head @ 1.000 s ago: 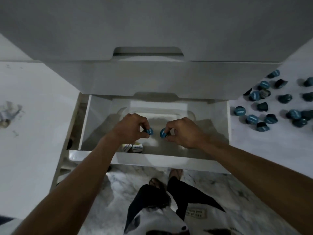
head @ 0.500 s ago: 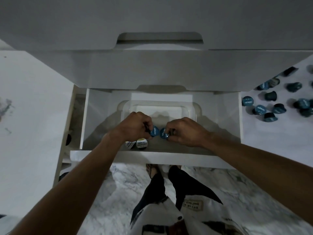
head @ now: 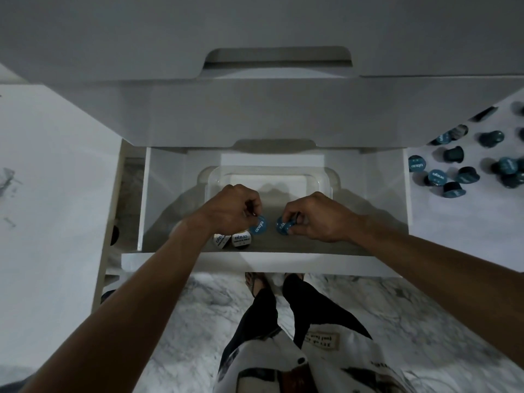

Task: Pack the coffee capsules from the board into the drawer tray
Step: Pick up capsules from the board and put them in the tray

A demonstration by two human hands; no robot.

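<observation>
Nearest, below the hands, lies a grey-veined marble floor [head: 354, 302], with the person's dark trouser legs and sandalled feet standing just short of the white front edge of the open drawer [head: 255, 260]. Both bare forearms reach over that edge into the drawer. The left hand [head: 229, 212] is knuckles-up, its curled fingers pinching a blue capsule [head: 258, 225] that shows its printed foil lid; the right hand [head: 317, 218] mirrors it, fingers curled round a second blue capsule [head: 283, 226]. The two capsules sit close together, apart by a small gap, low over the drawer floor. Just under the left wrist two white-lidded capsules [head: 241, 240] rest against the drawer's front wall. Just beyond the knuckles is a clear tray [head: 327, 177] with rounded corners, its rim partly hidden by the hands; free drawer floor runs to either side of it. Beyond, a white drawer front with a cut-out handle overhangs the back of the drawer. To the right of the right hand, well apart on the white counter [head: 453, 228], lie scattered blue capsules [head: 453, 171], some on their sides.
</observation>
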